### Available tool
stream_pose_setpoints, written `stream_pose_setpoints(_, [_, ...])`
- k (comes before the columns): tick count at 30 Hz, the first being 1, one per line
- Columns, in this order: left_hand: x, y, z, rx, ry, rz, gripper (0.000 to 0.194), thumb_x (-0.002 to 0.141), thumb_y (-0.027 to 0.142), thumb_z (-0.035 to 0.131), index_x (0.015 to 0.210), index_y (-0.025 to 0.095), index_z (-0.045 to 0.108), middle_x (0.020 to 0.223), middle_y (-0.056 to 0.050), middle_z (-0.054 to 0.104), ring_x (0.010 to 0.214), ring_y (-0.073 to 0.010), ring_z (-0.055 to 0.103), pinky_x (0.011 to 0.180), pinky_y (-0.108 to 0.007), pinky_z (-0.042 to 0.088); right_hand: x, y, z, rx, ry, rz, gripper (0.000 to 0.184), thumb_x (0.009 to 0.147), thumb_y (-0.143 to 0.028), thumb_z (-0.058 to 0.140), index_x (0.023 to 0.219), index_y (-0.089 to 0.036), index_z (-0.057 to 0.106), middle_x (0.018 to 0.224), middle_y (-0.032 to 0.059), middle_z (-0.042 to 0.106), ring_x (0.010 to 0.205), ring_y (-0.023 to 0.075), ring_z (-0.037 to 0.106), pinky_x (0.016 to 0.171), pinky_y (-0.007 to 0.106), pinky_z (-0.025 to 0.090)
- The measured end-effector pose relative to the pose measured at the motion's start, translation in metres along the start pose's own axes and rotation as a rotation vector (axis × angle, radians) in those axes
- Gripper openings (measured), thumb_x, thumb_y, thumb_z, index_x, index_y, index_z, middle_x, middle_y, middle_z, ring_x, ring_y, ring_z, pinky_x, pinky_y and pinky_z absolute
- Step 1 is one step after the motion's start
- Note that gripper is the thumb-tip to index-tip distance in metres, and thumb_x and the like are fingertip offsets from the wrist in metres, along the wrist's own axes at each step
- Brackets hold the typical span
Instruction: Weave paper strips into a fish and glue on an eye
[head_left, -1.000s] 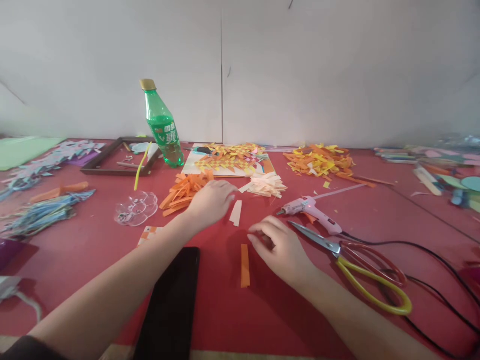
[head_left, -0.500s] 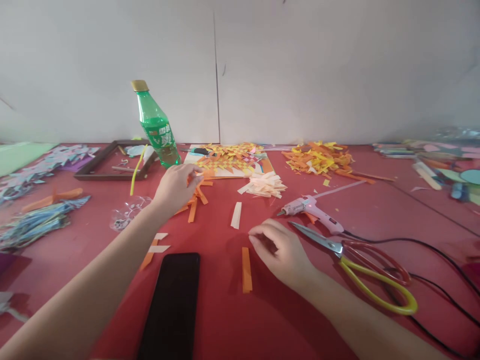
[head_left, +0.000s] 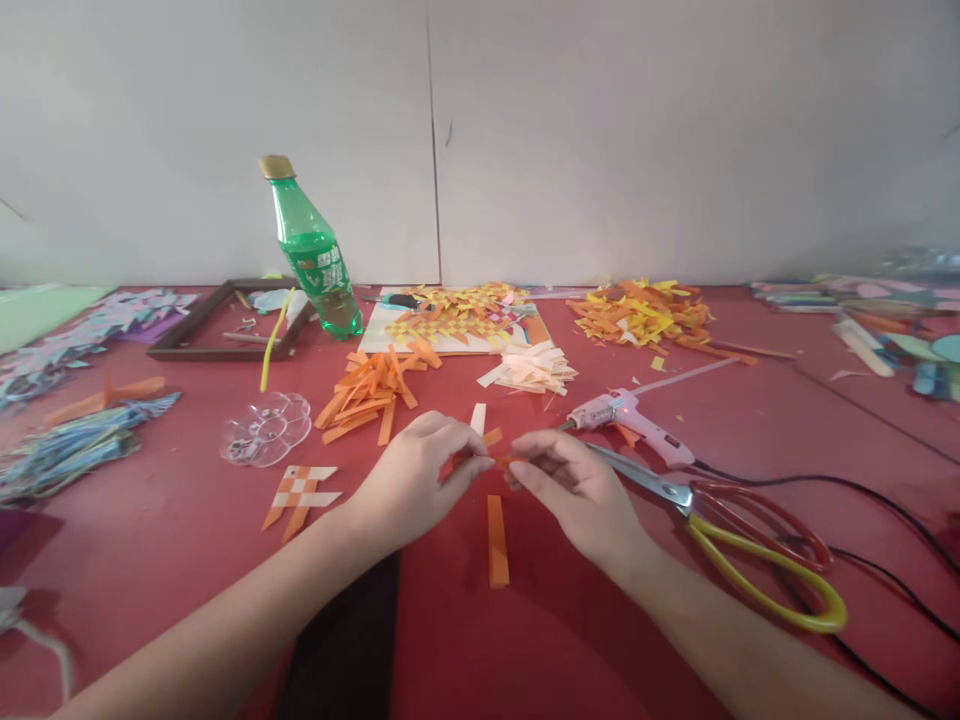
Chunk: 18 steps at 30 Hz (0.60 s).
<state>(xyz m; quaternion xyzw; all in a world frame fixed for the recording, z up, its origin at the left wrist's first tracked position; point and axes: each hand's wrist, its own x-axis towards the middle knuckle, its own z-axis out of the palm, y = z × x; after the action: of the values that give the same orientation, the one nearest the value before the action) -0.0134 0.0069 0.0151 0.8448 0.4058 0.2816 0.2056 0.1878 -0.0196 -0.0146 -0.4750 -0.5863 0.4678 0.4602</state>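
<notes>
My left hand and my right hand meet over the middle of the red table. Their fingertips pinch a small orange paper strip between them; much of it is hidden by the fingers. Below them another orange strip lies flat, and a cream strip shows just behind my left fingers. A woven orange-and-white paper fish rests left of my left hand. Behind that hand is a pile of orange strips, with a pile of cream strips to its right.
Right of my right hand lie scissors and a pink glue gun with a black cord. A black phone lies under my left forearm. Farther back are a green bottle, a clear flower-shaped tray and a dark frame.
My left hand has come back from beside the orange pile to the middle, bringing an orange strip. My right hand has stayed near its place, its fingers now on the strip.
</notes>
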Motion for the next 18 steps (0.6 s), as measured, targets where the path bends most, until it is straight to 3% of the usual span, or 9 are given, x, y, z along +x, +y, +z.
stream_pose_setpoints(6, [-0.006,-0.001,-0.004,-0.094,0.027,-0.065,0.009,0.087,0.031,0.064,0.085,0.022,0.064,0.081,-0.001,0.07,0.08,-0.018,0.063,0.076,-0.031,0.05,-0.001,-0.004,-0.001,-0.02,0.069,-0.044,0.014,0.083,-0.034,0.065,0.087,-0.022,0.061,0.07,0.0,0.066,0.065,0.0146,0.066,0.063,0.029,0.057])
stream_pose_setpoints(11, [-0.007,0.0,-0.012,-0.137,0.042,-0.16,0.015,0.091,0.033,0.057,0.085,0.022,0.065,0.083,-0.001,0.071,0.079,-0.0162,0.065,0.074,-0.029,0.05,-0.002,-0.005,0.0,0.003,0.137,-0.078,0.009,0.085,-0.03,0.062,0.087,-0.022,0.059,0.067,-0.0017,0.062,0.06,0.0124,0.062,0.058,0.026,0.052])
stream_pose_setpoints(15, [-0.009,-0.004,-0.014,-0.132,0.004,-0.085,0.009,0.086,0.028,0.063,0.092,0.022,0.065,0.088,-0.001,0.069,0.08,-0.0146,0.063,0.077,-0.028,0.051,-0.002,-0.003,-0.001,0.053,0.143,-0.083,0.004,0.087,-0.026,0.06,0.088,-0.023,0.058,0.067,-0.0028,0.059,0.06,0.0116,0.06,0.059,0.026,0.05])
stream_pose_setpoints(18, [-0.01,-0.012,-0.018,-0.06,0.057,-0.043,0.028,0.086,0.029,0.063,0.114,0.022,0.059,0.106,-0.005,0.064,0.08,-0.0136,0.061,0.078,-0.028,0.051,-0.003,0.001,-0.004,0.141,0.176,-0.086,0.002,0.087,-0.024,0.06,0.088,-0.023,0.058,0.071,-0.0031,0.057,0.061,0.0112,0.059,0.061,0.027,0.049])
